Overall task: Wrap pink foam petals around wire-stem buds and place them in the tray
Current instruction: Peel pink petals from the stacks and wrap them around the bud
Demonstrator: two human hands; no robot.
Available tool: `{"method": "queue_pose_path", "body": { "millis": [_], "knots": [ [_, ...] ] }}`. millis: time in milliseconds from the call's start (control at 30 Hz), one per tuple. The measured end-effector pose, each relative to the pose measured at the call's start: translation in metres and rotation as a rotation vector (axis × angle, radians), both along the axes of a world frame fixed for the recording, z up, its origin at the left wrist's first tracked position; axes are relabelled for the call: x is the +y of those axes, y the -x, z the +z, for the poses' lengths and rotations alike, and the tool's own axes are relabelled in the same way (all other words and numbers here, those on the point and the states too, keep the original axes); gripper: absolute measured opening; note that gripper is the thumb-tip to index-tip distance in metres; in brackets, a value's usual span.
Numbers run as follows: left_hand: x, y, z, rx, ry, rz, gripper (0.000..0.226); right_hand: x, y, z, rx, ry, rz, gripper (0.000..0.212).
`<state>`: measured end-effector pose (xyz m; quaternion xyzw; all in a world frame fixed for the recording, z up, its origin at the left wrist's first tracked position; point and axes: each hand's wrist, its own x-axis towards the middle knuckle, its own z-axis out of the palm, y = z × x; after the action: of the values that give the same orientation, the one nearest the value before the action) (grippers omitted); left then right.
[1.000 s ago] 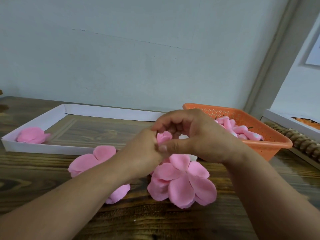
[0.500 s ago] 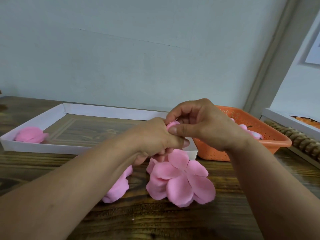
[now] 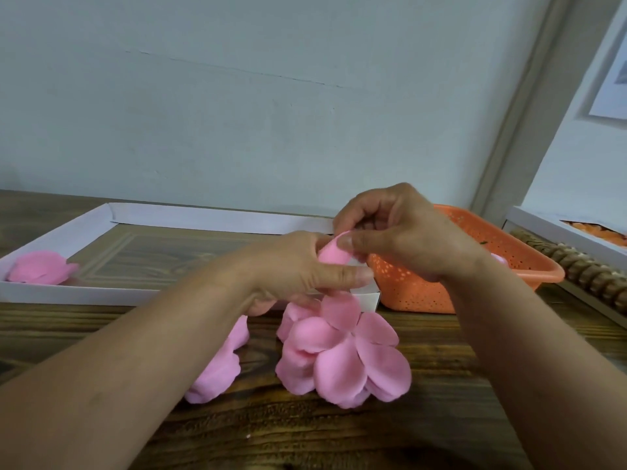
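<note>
Between the two hands, head view only: left hand [image 3: 298, 269] and right hand [image 3: 400, 232] meet above the table edge of the tray, both pinching one pink bud [image 3: 330, 255] with a foam petal being folded onto it. Left thumb lies flat across under the bud, fingers curled below it; right thumb and forefinger nip the petal's top edge from the right. Wire stem is hidden inside the left hand, so the bud's long axis can't be read for certain; judging from the grip it runs down into the left palm. Just below the hands lies a loose petal stack [image 3: 342, 354] on the wooden table [image 3: 339, 435], nearer the right hand; a second petal pile [image 3: 220, 368] sits under the left forearm. White tray [image 3: 135, 293] stretches away to the left of the hands, one finished flower [image 3: 40, 268] at its far left end, well apart. Orange basket [image 3: 475, 276] sits behind the right hand. Wrapping looks mid-step; the drop-off goes leftward, so the left hand is the closer carrier.
</note>
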<state>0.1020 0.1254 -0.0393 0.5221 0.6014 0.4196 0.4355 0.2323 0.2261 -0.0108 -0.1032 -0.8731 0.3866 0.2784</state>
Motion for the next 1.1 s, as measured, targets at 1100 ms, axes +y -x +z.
{"method": "queue_pose_path", "body": {
  "millis": [1100],
  "knots": [
    [0.003,-0.011,-0.026,0.947,-0.225,0.279,0.023,0.026,-0.034,0.008,0.124,-0.021,-0.223,0.010]
  ]
}}
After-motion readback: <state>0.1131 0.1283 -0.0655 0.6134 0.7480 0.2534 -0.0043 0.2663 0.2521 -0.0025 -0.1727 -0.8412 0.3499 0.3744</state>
